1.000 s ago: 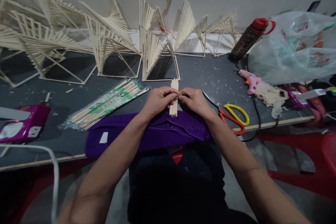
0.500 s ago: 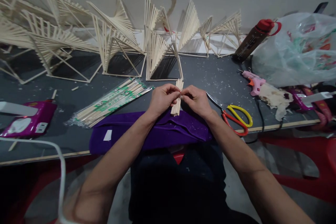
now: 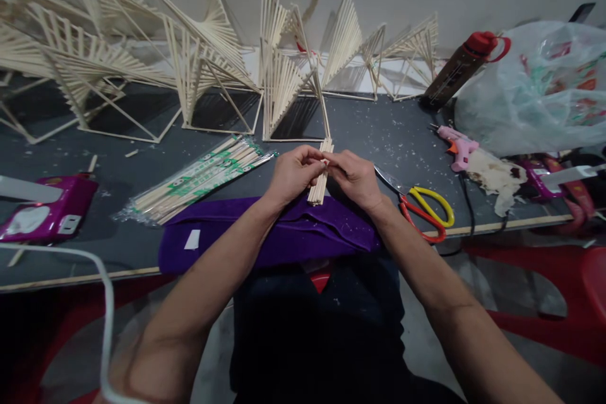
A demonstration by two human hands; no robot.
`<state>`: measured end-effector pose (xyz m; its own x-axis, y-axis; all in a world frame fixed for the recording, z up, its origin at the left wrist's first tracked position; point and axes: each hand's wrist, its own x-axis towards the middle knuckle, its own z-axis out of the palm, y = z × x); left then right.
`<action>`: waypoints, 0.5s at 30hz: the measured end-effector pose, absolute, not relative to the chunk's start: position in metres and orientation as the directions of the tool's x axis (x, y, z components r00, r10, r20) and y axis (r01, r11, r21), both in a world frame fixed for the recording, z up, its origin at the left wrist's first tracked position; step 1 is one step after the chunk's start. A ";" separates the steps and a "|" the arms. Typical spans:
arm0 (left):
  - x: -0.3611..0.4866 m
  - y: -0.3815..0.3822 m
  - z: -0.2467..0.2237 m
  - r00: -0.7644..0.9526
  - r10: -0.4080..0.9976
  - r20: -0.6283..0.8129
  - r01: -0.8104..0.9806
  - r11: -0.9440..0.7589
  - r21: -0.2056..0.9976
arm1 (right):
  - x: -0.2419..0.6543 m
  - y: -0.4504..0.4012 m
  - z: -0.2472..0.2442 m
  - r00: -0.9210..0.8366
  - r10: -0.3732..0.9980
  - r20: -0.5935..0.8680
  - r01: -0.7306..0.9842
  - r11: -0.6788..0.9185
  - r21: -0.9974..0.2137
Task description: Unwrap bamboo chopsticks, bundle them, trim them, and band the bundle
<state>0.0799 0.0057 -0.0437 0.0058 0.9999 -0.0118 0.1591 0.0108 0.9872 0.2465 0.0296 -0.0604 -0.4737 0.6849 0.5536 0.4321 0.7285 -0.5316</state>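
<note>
My left hand [image 3: 294, 175] and my right hand [image 3: 356, 180] meet over a bundle of short wooden sticks [image 3: 317, 192]. Thumb and fingers are pinched together on both hands, with the fingertips almost touching above the middle of the bundle. A tiny reddish bit shows between them, too small to make out. The sticks slant away from me, their near ends over a folded purple cloth [image 3: 227, 235] and their far ends close to a stick model [image 3: 288, 91]. Beside my right wrist lie scissors [image 3: 426, 209] with one yellow and one red handle.
To the left are a plastic pack of wooden sticks [image 3: 199, 182] and a magenta device [image 3: 52, 211]. More stick models [image 3: 208, 76] line the back. On the right are a pink glue gun [image 3: 459, 146], a brown bottle [image 3: 449, 76], a plastic bag [image 3: 530, 88] and a red stool [image 3: 534, 271].
My right fingertips have shifted slightly up and left, over toward the left fingers. The bundle stays under both hands. The whole view has tilted a little.
</note>
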 end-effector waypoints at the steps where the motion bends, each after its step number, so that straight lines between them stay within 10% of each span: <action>1: 0.080 0.006 -0.043 0.005 1.000 -0.024 0.147 0.023 0.989 | 0.247 0.029 -0.061 -0.471 0.682 0.559 0.438 0.731 -0.523; 11: 0.075 0.010 -0.041 -0.099 0.995 0.019 0.112 -0.007 0.994 | 0.250 0.026 -0.050 -0.369 0.694 0.618 0.420 0.718 -0.555; 15: 0.071 0.009 -0.037 0.127 0.969 -0.213 -0.083 0.225 0.971 | 0.248 0.023 -0.045 -0.381 0.679 0.628 0.371 0.734 -0.569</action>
<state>0.0715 0.0091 -0.0372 0.1268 0.9688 -0.2132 -0.0833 0.2245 0.9709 0.2479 0.0230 -0.0446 -0.3810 0.6787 0.6279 0.3709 0.7343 -0.5685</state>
